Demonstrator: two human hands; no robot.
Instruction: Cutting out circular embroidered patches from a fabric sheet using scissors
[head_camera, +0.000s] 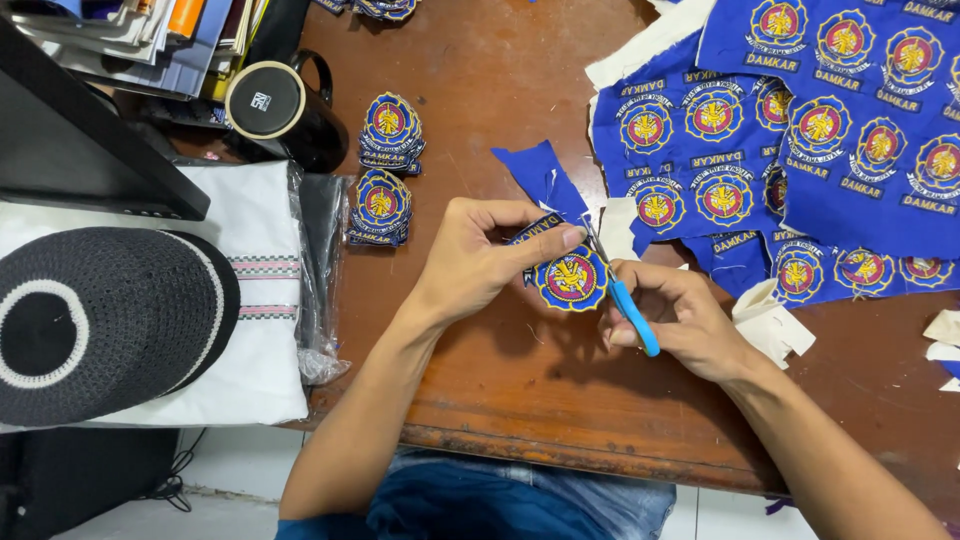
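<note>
Left hand (480, 255) pinching an embroidered patch (571, 279), right hand (680, 320) gripping blue-handled scissors (625, 298) at its edge, patch stacks (385, 170) left of it

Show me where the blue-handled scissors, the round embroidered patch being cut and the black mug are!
blue-handled scissors (634, 318): head view, on the blue handle in the right hand.
round embroidered blue-and-yellow patch (571, 279): head view, on its yellow middle.
black mug (268, 101): head view, on its flat top.

Worn brown wooden table (520, 400), blue embroidered fabric sheets (800, 150), patch stacks (385, 170), black mug (285, 110), cloth scraps (775, 325)
</note>
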